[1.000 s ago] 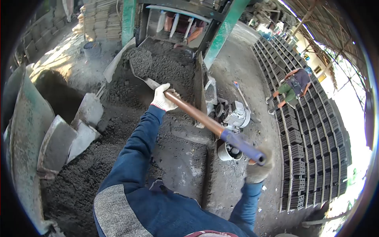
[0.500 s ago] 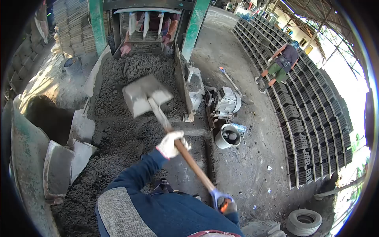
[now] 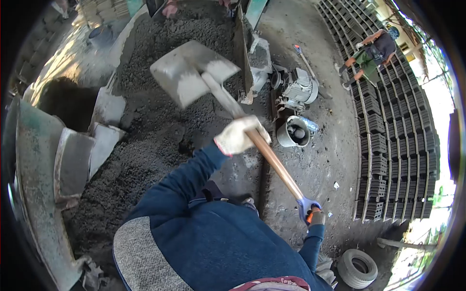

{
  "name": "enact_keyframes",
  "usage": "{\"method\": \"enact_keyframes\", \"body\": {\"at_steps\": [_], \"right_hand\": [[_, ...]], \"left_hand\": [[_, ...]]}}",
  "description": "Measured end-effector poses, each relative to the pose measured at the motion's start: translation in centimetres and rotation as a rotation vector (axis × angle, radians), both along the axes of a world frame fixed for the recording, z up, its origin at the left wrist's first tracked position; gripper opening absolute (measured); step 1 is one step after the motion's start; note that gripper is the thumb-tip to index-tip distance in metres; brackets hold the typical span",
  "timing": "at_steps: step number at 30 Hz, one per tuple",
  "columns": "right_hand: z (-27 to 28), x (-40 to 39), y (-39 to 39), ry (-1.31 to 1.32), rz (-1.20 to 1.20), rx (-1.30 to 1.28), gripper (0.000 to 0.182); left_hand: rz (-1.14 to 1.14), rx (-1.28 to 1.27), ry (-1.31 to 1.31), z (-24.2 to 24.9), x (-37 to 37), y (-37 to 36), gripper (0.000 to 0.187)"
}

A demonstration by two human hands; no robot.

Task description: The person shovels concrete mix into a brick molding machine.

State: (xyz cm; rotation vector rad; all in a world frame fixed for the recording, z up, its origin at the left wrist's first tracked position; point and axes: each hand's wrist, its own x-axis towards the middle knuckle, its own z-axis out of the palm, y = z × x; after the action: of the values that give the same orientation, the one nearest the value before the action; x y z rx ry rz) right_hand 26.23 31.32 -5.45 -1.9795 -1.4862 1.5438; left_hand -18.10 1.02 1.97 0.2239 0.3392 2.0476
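Note:
A shovel [image 3: 276, 165] with a wooden shaft and a purple-blue D-handle is held in both my hands. Its wide grey blade [image 3: 184, 72] is raised over dark, crumbly mix in a walled trough [image 3: 241, 53], and only its bare grey surface shows. My left hand [image 3: 242, 135], in a white knitted glove, is wrapped around the shaft just below the blade. Down at the right, my right hand [image 3: 317, 217] grips the D-handle, with orange showing at the fingers. A heap of the dark mix [image 3: 141, 165] spreads across the ground to my left.
Right of the trough stand an electric motor [image 3: 300, 87] and a white bucket [image 3: 286, 140]. Another shovel [image 3: 306, 63] lies behind the motor. A co-worker [image 3: 371, 56] bends beside stacked blocks on racks [image 3: 393, 145]. A tire [image 3: 357, 268] lies lower right; metal panels [image 3: 39, 179] stand left.
My view has tipped downward, leaving most of the green-framed machine out of sight. The shovel looks larger, and its handle end, with my right hand, has swung right and up.

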Motion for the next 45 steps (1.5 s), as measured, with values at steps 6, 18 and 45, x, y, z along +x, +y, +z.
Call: {"method": "enact_keyframes", "body": {"at_steps": [6, 18, 45], "right_hand": [[-0.3, 5.2, 8.7, -0.12, 0.351, 0.443, 0.027], [-4.7, 1.6, 4.5, 0.318, 0.634, 0.251, 0.041], [-25.3, -23.3, -6.9, -0.151, 0.788, 0.188, 0.017]], "left_hand": [[-0.074, -0.119, 0.061, -6.3, 12.1, -1.8, 0.016], [0.719, -1.046, -0.72, -20.0, 15.1, -1.4, 0.035], [0.763, -0.616, -1.288, -48.8, 10.3, -6.5, 0.027]]}}
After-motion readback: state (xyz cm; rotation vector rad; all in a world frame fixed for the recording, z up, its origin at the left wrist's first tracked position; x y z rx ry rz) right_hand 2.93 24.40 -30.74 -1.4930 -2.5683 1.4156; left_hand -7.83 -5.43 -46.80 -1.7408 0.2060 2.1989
